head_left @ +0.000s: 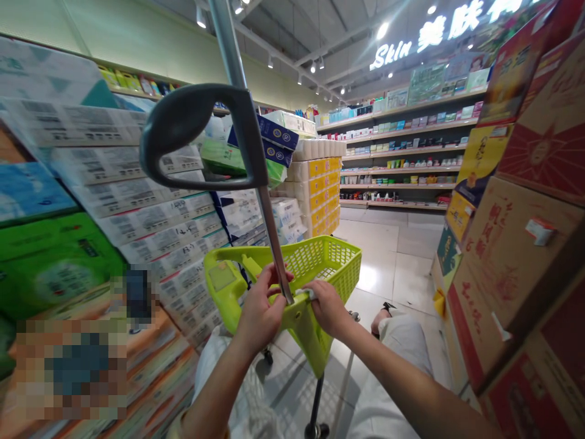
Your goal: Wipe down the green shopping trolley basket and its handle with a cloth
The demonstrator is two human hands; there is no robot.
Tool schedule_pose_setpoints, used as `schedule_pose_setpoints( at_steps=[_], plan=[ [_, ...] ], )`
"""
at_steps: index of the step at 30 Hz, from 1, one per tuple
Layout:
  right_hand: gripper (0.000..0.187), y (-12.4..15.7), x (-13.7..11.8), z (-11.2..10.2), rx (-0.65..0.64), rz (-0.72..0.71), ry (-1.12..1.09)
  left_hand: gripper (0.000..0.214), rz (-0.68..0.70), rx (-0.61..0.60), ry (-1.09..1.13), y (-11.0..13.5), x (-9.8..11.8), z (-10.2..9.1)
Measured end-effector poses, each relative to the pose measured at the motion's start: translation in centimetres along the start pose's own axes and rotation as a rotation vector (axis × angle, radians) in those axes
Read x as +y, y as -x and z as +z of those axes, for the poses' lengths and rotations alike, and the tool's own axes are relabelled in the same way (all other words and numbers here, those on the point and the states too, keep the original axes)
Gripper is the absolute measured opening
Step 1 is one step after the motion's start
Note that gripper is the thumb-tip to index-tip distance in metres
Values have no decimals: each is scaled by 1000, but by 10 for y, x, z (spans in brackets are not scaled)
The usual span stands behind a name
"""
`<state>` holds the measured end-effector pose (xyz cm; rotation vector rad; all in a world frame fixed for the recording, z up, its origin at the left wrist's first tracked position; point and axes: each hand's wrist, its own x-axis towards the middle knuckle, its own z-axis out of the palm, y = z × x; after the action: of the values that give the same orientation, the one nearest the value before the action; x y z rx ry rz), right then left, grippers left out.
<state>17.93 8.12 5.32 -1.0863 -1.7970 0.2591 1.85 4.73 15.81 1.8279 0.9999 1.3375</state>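
Note:
A lime-green shopping cart [351, 268] with a latticed basket stands between my knees. A shiny metal pole [275, 241] rises from its near edge to a grey loop handle [171, 134]. My left hand [262, 311] is at the foot of the pole, fingers bent around it and thumb on the near side. Just right of the pole, my right hand [328, 306] is closed over the cart's green rim. A small white wipe or tissue [309, 293] shows under its fingertips, pressed on the plastic.
Stacked paper packs [169, 201] rise close on the left, with blurred-out items on an orange stack [150, 347] below. Cardboard cartons [516, 244] wall the right side. Tiled floor [379, 244] leads to cosmetics shelves [402, 149] at the back. Cart casters [315, 430] show below.

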Motion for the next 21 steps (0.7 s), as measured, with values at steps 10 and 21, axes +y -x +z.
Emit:
schedule_pose_setpoints(
  at_steps=[10, 21],
  plan=[
    [49, -2, -47, 15, -133, -3, -263, 32, -24, 54, 9, 9, -4, -41],
    [31, 9, -83, 50, 36, -43, -1, 40, 9, 137, -656, 13, -7, -41]
  ],
)
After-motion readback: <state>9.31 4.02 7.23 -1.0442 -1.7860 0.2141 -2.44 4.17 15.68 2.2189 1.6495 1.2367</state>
